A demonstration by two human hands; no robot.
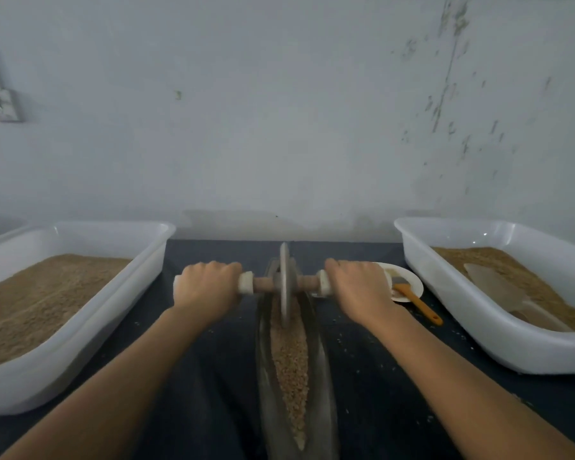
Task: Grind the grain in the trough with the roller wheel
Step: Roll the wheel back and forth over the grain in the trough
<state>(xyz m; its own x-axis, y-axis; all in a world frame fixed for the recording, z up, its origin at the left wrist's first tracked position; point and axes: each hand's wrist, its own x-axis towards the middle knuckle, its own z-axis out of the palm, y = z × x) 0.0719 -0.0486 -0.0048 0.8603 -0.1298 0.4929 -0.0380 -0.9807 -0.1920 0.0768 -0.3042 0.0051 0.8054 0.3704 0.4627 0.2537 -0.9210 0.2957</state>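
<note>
Hands: left hand [204,287] and right hand [356,283] each grip an end of the wheel's handle [263,284].
Wheel [284,280]: upright in the trough [322,386], toward the counter's far edge.
Grain [291,360]: coarse; grinding underway.
Next: likely a firm, level pull toward the near edge.
Counter [213,376]: dark cloth, scattered grains, white tubs [80,353] at both side edges.
Room: scuffed pale wall [279,111].

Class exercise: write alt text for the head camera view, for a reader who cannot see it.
Two bare hands, left hand and right hand, grip the axle handles of an upright metal roller wheel standing in a narrow trough of grain. White tubs of grain sit either side; an orange-handled brush lies on a small plate.
</note>
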